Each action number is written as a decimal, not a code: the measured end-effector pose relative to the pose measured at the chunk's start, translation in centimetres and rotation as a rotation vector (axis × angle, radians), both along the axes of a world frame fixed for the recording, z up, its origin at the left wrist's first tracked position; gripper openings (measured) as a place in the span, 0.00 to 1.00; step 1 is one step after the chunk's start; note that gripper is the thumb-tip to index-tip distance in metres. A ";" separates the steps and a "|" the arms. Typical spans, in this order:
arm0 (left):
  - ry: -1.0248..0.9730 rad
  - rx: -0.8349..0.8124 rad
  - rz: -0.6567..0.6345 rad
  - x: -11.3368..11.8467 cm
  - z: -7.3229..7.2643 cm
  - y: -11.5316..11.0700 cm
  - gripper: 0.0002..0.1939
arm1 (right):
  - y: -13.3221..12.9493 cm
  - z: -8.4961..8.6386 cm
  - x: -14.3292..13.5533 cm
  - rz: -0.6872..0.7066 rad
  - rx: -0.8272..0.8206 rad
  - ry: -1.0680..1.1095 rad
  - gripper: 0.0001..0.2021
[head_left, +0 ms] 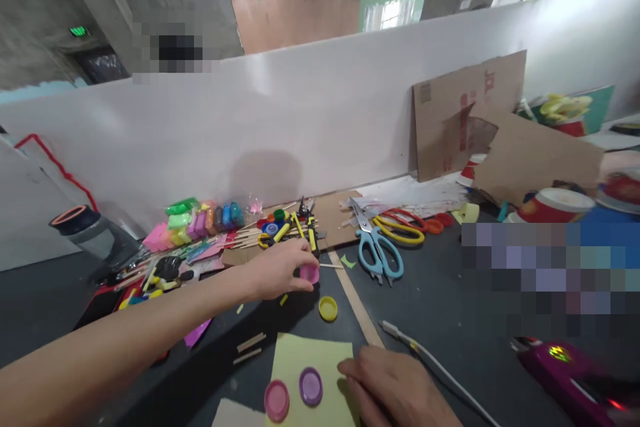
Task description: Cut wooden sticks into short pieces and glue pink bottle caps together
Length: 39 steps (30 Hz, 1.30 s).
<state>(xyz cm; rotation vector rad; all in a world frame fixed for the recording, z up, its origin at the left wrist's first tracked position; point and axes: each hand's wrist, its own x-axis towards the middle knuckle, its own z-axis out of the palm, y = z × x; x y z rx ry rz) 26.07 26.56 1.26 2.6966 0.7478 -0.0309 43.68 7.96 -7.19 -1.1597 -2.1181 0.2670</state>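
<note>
My left hand [285, 268] reaches across the dark table, its thumb and fingers closed around a small pink cap [310, 273]. A yellow cap [328, 308] lies just in front of it. My right hand [400, 387] rests low in the view, fingers stretched out to the left over the right edge of a sheet of yellow paper [313, 350]. On that paper lie a purple cap [311, 387] and a second pink cap [277, 400]. Short wooden sticks [250, 349] lie left of the paper.
Light-blue scissors [380, 253] and yellow-handled scissors [400, 230] lie beyond my hands. Bags of coloured clay [200, 220] line the white partition. A white cable [440, 367] and a purple tool [560, 373] are at right; a dark bottle [100, 240] leans left.
</note>
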 end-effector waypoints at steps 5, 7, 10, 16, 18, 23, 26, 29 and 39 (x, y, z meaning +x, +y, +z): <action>0.113 -0.079 -0.024 -0.4 -1.1 -2.1 0.13 | -0.5 0.6 -0.2 -0.014 -0.078 0.031 0.11; 0.135 -0.109 -0.025 -0.4 -1.1 -2.4 0.19 | -0.6 0.5 -0.1 -0.022 -0.086 0.024 0.11; 0.121 -0.124 0.019 -0.4 -0.4 -2.0 0.20 | -0.6 0.5 0.0 -0.024 -0.079 0.023 0.11; 0.052 -0.048 0.144 0.2 1.5 2.2 0.13 | -0.5 0.9 0.1 -0.016 -0.042 0.061 0.11; 0.096 -0.060 0.139 0.3 1.7 3.4 0.12 | -0.5 0.9 0.1 -0.019 -0.038 0.060 0.12; 0.308 -0.146 0.004 0.3 0.8 2.4 0.21 | -0.2 0.9 0.1 -0.135 0.003 0.050 0.11; 0.345 -0.094 -0.043 0.8 -0.1 0.0 0.32 | 0.0 1.1 0.0 -0.181 -0.011 0.025 0.11; 0.361 -0.028 -0.070 1.6 -0.7 -2.1 0.34 | 0.1 1.1 -0.1 -0.181 0.000 0.008 0.12; 0.361 0.041 -0.122 2.4 -0.5 -6.5 0.14 | 0.4 0.6 0.2 -0.130 0.068 0.027 0.11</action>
